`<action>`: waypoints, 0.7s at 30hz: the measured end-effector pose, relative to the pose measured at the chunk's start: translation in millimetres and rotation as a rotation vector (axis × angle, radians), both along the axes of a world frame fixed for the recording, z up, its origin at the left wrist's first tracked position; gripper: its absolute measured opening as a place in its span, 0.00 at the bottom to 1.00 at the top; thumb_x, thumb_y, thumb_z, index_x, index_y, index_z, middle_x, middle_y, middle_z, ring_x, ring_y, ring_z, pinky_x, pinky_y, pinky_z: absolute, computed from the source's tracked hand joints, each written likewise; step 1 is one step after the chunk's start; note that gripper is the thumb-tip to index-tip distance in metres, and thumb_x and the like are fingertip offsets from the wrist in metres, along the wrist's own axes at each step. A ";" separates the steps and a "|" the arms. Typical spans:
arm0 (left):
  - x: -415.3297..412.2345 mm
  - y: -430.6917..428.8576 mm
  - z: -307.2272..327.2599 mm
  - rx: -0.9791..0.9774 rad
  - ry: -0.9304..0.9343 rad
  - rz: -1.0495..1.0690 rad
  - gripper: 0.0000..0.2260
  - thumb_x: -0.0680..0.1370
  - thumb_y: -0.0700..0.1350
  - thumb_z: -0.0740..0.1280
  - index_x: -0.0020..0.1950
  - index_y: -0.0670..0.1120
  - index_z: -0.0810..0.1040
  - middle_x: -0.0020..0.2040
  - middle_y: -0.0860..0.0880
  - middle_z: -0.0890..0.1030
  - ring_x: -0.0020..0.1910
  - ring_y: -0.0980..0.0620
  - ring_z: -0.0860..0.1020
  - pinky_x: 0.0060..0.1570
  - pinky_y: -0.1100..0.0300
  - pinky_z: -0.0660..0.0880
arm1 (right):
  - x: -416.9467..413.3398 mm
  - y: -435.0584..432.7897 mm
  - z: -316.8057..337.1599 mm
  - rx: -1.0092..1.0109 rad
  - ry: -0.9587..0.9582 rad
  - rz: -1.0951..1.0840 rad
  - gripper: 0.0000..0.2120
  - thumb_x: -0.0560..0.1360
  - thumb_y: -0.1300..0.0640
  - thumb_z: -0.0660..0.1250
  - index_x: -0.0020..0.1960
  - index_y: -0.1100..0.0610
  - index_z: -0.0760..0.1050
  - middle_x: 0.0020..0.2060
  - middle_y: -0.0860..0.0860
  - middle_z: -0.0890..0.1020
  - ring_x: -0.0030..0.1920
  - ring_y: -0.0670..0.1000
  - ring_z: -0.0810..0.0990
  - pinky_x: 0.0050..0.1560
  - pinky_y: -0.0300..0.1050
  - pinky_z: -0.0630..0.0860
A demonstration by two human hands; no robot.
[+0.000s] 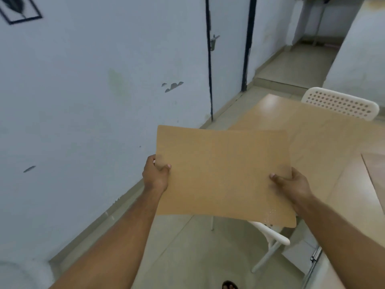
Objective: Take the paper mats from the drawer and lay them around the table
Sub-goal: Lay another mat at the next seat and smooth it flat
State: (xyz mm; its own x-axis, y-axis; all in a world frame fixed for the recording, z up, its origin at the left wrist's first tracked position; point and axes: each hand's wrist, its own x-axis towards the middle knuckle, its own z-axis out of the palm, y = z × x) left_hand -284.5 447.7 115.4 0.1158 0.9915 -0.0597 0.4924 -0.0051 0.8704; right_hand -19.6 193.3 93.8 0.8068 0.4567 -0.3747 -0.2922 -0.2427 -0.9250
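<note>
I hold a brown paper mat [223,174] flat in front of me with both hands, above the floor beside the table. My left hand [155,176] pinches its left edge, thumb on top. My right hand [291,184] grips its right edge the same way. Whether it is one sheet or a stack I cannot tell. The light wooden table [325,130] lies to the right and beyond the mat. Another brown mat [375,174] lies on the table at the right edge of the view. No drawer is in view.
A white perforated chair [341,104] stands at the table's far side. A second white chair [270,236] is partly hidden under the mat. A pale wall [83,101] runs close on the left, with a door [228,49]. A corridor [300,61] opens beyond.
</note>
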 end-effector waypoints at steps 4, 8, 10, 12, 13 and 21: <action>67.0 44.3 -4.4 0.050 0.025 -0.177 0.23 0.77 0.41 0.71 0.71 0.51 0.70 0.61 0.46 0.79 0.52 0.48 0.78 0.45 0.61 0.71 | 26.3 19.0 -3.6 -0.076 -0.096 -0.115 0.21 0.76 0.59 0.72 0.67 0.57 0.71 0.53 0.56 0.81 0.42 0.51 0.81 0.36 0.43 0.76; 135.6 86.7 -22.4 0.012 0.042 -0.344 0.27 0.76 0.40 0.72 0.72 0.52 0.69 0.63 0.44 0.80 0.59 0.45 0.79 0.54 0.59 0.73 | 47.6 29.0 -13.2 -0.173 -0.110 -0.284 0.27 0.76 0.58 0.73 0.72 0.55 0.67 0.56 0.56 0.79 0.44 0.55 0.80 0.40 0.49 0.78; 167.7 104.8 -32.9 -0.004 0.052 -0.431 0.28 0.76 0.40 0.73 0.73 0.52 0.69 0.65 0.45 0.79 0.61 0.45 0.78 0.55 0.61 0.71 | 54.2 31.6 -17.8 -0.236 -0.105 -0.358 0.30 0.75 0.56 0.74 0.73 0.53 0.67 0.59 0.56 0.79 0.49 0.59 0.81 0.47 0.55 0.80; 197.2 120.3 -44.0 -0.024 0.044 -0.513 0.29 0.75 0.39 0.73 0.75 0.50 0.69 0.68 0.44 0.77 0.64 0.44 0.77 0.56 0.63 0.69 | 57.1 33.6 -21.8 -0.309 -0.108 -0.448 0.30 0.73 0.56 0.75 0.72 0.53 0.68 0.59 0.57 0.80 0.50 0.60 0.81 0.49 0.57 0.80; 209.2 125.4 -49.2 -0.035 0.050 -0.542 0.30 0.76 0.39 0.73 0.76 0.49 0.68 0.68 0.44 0.76 0.64 0.44 0.77 0.57 0.63 0.69 | 56.9 34.5 -23.1 -0.348 -0.114 -0.487 0.30 0.73 0.56 0.76 0.72 0.52 0.69 0.59 0.58 0.81 0.49 0.60 0.81 0.50 0.58 0.81; 286.8 140.2 -73.9 -0.074 0.129 -0.794 0.30 0.78 0.40 0.71 0.77 0.52 0.65 0.69 0.41 0.75 0.67 0.43 0.74 0.64 0.57 0.70 | 59.5 35.7 -30.4 -0.591 -0.101 -0.678 0.34 0.73 0.52 0.76 0.74 0.49 0.66 0.63 0.58 0.80 0.58 0.62 0.79 0.59 0.59 0.77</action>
